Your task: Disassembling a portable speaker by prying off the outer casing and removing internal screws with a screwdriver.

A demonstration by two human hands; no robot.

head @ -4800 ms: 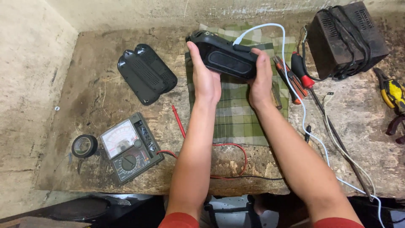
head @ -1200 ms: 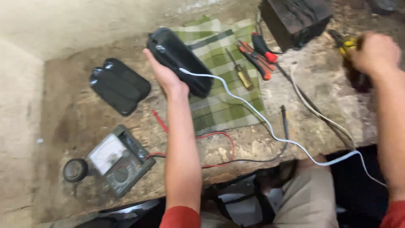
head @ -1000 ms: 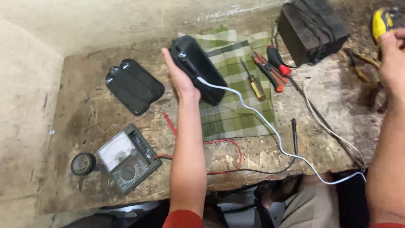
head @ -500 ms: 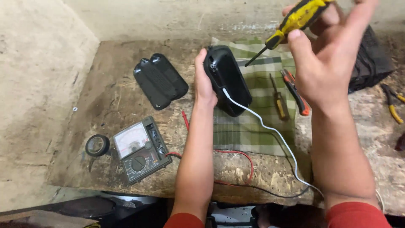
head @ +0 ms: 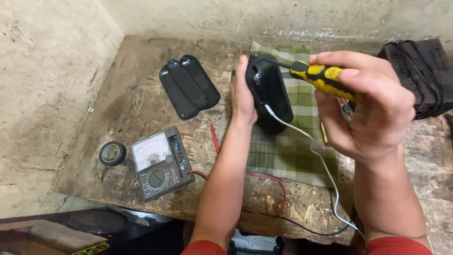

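My left hand (head: 242, 92) grips the left side of a black oblong speaker body (head: 270, 94), holding it on edge over a green checked cloth (head: 295, 151). My right hand (head: 365, 106) is closed around a screwdriver with a yellow and black handle (head: 317, 75). Its shaft points left, and the tip meets the top of the speaker body. A white cable (head: 311, 151) is plugged into the speaker and runs down off the bench's front edge.
A black speaker grille cover (head: 188, 86) lies to the left on the worn wooden bench (head: 122, 80). An analog multimeter (head: 159, 162) with red lead (head: 245, 177) and a roll of black tape (head: 112, 153) sit near the front left. A black box (head: 422, 75) stands at right.
My right hand reached off to the right, came back with the screwdriver and brought its tip down to the speaker. My left hand kept hold of the speaker and turned it more upright.
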